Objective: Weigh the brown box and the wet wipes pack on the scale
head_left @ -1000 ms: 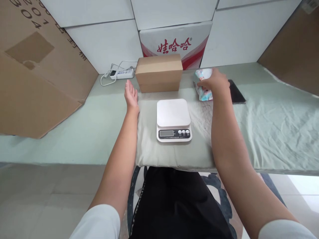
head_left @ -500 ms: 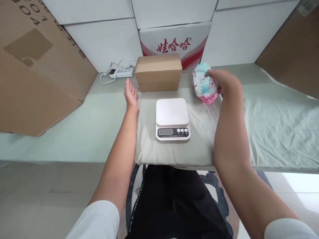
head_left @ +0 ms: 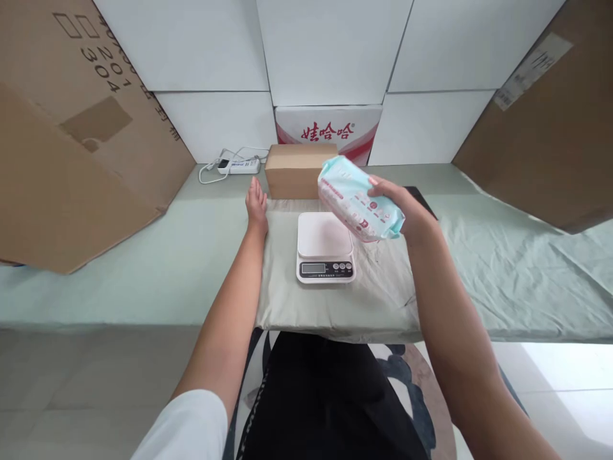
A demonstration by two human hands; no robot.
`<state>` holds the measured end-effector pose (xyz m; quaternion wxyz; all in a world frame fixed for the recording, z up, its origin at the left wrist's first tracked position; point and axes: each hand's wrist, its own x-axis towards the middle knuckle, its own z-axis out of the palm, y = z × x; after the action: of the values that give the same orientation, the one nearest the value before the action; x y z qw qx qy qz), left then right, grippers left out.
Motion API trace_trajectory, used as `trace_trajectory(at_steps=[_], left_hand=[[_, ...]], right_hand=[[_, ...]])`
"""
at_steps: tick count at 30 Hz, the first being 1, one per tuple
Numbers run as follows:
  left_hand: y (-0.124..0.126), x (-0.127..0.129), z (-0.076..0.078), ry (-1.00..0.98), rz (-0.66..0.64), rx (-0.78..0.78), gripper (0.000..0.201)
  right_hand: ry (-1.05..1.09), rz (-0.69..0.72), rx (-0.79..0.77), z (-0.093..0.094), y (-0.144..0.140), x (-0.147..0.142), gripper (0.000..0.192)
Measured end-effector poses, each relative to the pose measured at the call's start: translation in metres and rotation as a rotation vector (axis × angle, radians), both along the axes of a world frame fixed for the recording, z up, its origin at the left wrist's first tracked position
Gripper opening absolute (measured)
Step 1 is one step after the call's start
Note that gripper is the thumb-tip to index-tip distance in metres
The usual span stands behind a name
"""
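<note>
Left hand flat, right hand gripping pack over scale.
Left hand (head_left: 257, 206) rests open on the cloth, fingers together, beside cardboard box (head_left: 297, 170). Scale (head_left: 325, 246) bare. Right hand (head_left: 401, 207) clamps wipes pack (head_left: 358, 207), held tilted above the scale's right edge.

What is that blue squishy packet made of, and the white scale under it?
The packet in the right hand looks like thin, glossy printed plastic film: it shines and bulges softly. The scale seems to be hard, smooth white plastic, with a flat platform, a small display and buttons; whether the top is plastic or glass is unclear.
</note>
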<state>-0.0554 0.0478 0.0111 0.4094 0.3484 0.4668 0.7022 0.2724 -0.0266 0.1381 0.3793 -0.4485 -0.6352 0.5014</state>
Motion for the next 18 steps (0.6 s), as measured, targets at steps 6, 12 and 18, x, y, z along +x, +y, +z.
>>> trace_trajectory(at_steps=[6,12,18], left_hand=[[-0.002,-0.001,-0.002,0.029,-0.025,0.016,0.074],[-0.005,0.004,0.004,-0.004,-0.020,0.000,0.065],[-0.007,0.004,0.002,0.022,-0.014,0.030,0.064]], right_hand=[[-0.434,0.135,0.273,-0.005,-0.008,-0.017,0.063],[-0.658,0.359,0.541,-0.015,-0.011,-0.031,0.079],[-0.665,0.396,0.686,-0.025,-0.012,-0.038,0.077]])
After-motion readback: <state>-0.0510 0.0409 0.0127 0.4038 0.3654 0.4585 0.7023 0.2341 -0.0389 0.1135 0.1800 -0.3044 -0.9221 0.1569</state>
